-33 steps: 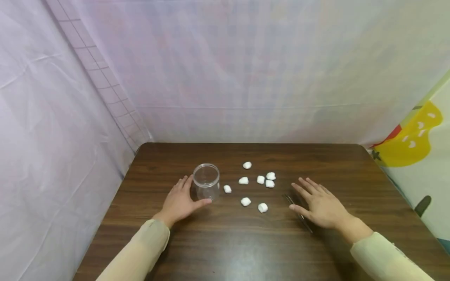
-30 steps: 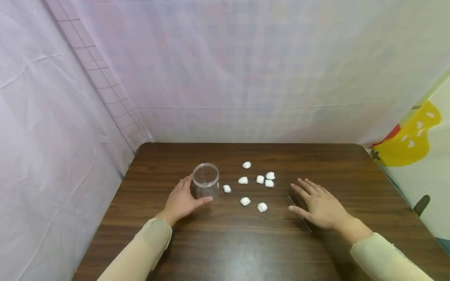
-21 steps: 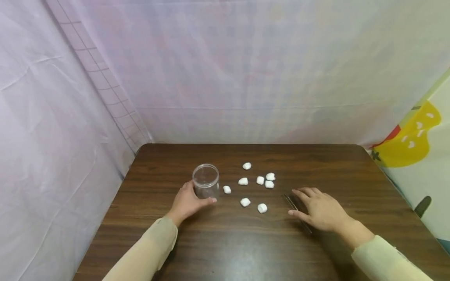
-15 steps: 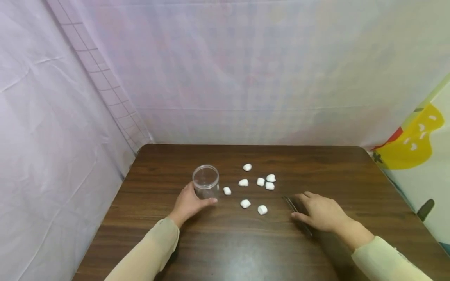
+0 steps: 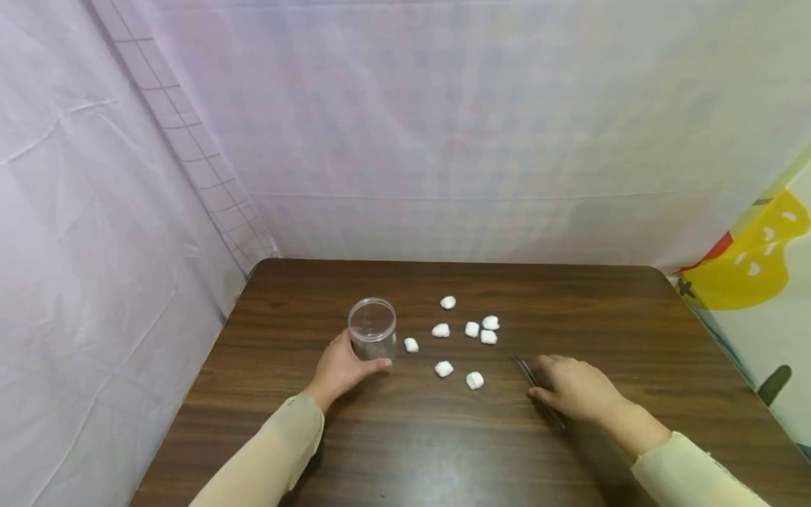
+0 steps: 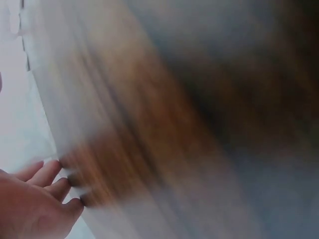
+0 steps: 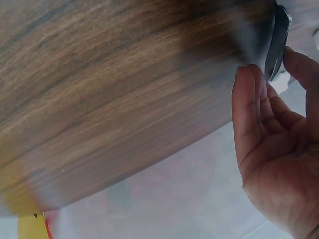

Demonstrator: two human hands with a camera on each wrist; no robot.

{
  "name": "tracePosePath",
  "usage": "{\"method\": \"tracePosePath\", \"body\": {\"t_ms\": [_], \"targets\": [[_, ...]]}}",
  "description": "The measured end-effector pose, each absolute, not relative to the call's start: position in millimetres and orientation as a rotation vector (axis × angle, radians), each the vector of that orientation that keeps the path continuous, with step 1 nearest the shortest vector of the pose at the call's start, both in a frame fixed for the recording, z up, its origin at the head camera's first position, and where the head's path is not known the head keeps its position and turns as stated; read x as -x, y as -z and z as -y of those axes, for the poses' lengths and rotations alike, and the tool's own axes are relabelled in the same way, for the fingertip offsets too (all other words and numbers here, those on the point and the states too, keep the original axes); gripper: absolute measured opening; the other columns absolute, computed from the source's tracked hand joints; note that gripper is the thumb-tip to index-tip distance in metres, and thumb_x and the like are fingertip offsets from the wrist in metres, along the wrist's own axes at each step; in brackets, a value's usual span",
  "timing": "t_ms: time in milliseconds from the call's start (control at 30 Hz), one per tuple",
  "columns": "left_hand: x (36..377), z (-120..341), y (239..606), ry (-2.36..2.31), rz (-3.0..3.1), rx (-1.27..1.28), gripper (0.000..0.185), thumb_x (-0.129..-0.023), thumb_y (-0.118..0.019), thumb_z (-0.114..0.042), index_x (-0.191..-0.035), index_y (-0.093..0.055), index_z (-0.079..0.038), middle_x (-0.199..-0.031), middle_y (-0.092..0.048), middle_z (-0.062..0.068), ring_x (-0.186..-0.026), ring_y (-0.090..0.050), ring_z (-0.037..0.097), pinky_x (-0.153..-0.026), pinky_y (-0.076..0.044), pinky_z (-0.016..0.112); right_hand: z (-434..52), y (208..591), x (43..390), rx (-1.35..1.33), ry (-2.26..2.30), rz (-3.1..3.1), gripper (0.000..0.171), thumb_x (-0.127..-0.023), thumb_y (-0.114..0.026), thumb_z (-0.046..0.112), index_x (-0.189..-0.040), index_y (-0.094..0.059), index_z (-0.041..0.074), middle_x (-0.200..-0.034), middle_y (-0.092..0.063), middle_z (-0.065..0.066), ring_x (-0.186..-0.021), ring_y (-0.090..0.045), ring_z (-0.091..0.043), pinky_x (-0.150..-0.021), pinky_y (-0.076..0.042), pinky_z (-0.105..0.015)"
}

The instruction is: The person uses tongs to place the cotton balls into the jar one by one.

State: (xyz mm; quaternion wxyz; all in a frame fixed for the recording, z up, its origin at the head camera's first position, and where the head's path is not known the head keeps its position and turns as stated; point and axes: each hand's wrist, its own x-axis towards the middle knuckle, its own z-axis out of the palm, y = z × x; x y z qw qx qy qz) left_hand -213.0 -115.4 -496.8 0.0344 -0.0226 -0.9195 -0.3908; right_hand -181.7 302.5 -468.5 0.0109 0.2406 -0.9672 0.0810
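Note:
A clear lidless jar (image 5: 372, 329) stands upright on the dark wooden table (image 5: 443, 451), left of centre. My left hand (image 5: 345, 366) grips it low down, thumb in front and fingers behind. Several white cotton balls (image 5: 444, 368) lie scattered to the jar's right. Thin metal tweezers (image 5: 527, 370) lie at the right, partly under my right hand (image 5: 570, 387), whose fingers curl down onto them. In the right wrist view the tweezers (image 7: 277, 40) sit between thumb and fingertips of my right hand (image 7: 269, 149). The left wrist view is blurred and shows only my left hand (image 6: 35, 204).
White sheets hang close along the table's left and back edges. A colourful cloth (image 5: 754, 260) hangs past the right edge. Bare wood stretches in front of both hands and behind the cotton balls.
My left hand moved forward and closed round the jar. My right hand's fingers went from spread flat to curled down on the tweezers.

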Motion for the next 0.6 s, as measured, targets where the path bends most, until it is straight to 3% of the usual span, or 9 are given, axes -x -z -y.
{"method": "tracePosePath", "body": {"t_ms": [233,433,600], "targets": [[212.1,116.5,494.1,1.206,2.851,0.059,0.093,-0.066,-0.089,-0.053,-0.134,-0.053,0.0,-0.128,-0.062,0.019,-0.119,-0.057,0.037,-0.1,-0.044,0.053,-298.6,470.4,182.3,-0.77,-0.282,3.028,0.027,-0.085,-0.08,0.024,-0.099,-0.064,0.008,-0.078,-0.059,0.006,-0.066,-0.054,-0.009,-0.054,-0.047,-0.031],[212.5,115.9,493.9,1.2,2.873,0.055,0.092,-0.067,-0.09,-0.051,-0.135,-0.053,-0.001,-0.129,-0.062,0.019,-0.119,-0.057,0.036,-0.1,-0.044,0.052,-295.7,471.7,183.1,-0.749,-0.315,3.016,0.021,-0.082,-0.079,0.014,-0.098,-0.065,0.009,-0.074,-0.055,0.009,-0.064,-0.049,-0.009,-0.051,-0.044,-0.031],[212.2,115.7,493.3,1.2,2.878,0.062,0.092,-0.068,-0.09,-0.05,-0.136,-0.052,-0.001,-0.129,-0.062,0.019,-0.12,-0.057,0.036,-0.1,-0.044,0.052,-295.8,470.8,185.1,-0.762,-0.246,2.956,0.021,-0.078,-0.079,0.013,-0.093,-0.065,0.015,-0.084,-0.063,0.006,-0.067,-0.058,-0.013,-0.05,-0.047,-0.033]]}}
